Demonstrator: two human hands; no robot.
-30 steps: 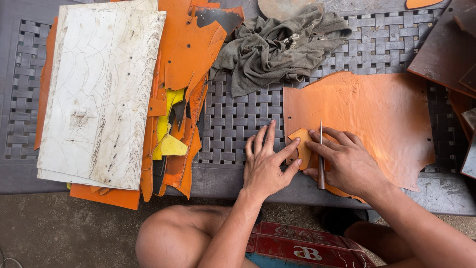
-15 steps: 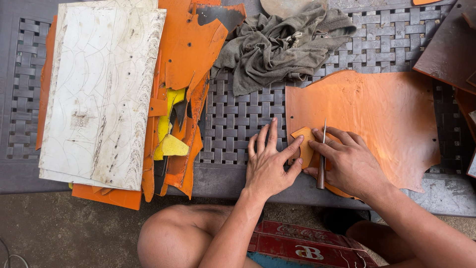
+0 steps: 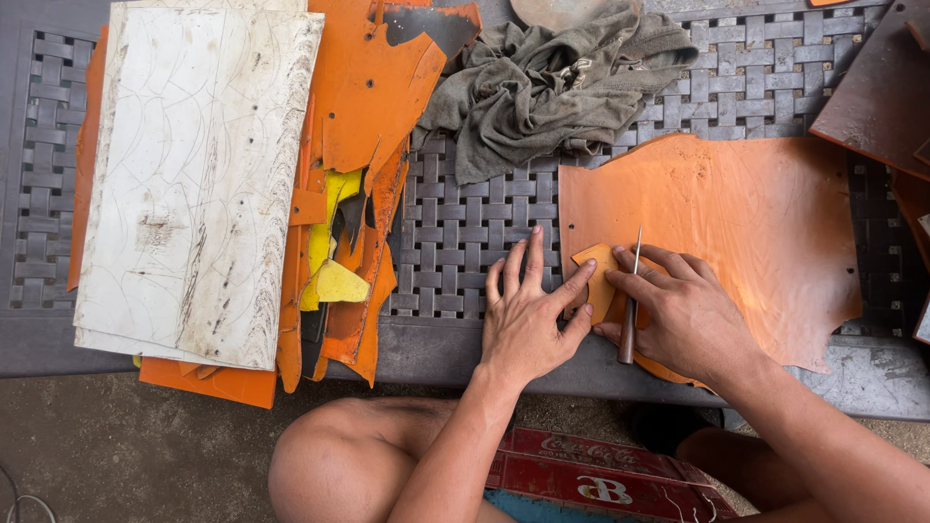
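Head view, looking straight down on a grey woven-pattern table [image 3: 465, 232]. The left hand [image 3: 528, 320] lies flat, fingers spread and holding nothing in a grasp; its thumb and forefinger press down a small orange pattern piece [image 3: 599, 276]. The pattern piece rests on the lower left corner of a large orange leather sheet [image 3: 722, 223], which is spread over the right half of the table. The right hand [image 3: 683, 315] grips a thin awl [image 3: 631, 310] with a dark wooden handle, its fingers wrapped round the shaft; the metal tip points away from the person and runs along the right edge of the pattern piece. The two hands are just beside each other, at the near edge of the table.

Left half of the table: a scratched white cutting board [image 3: 194, 184] lying on a pile of orange and yellow leather scraps [image 3: 354, 223]. A crumpled grey-green rag [image 3: 552, 82] lies at the far edge, touching the leather sheet's upper left corner. Dark brown leather pieces [image 3: 877, 87] occupy the far right corner. Below the table edge, the person's bare knee [image 3: 339, 465] is visible.
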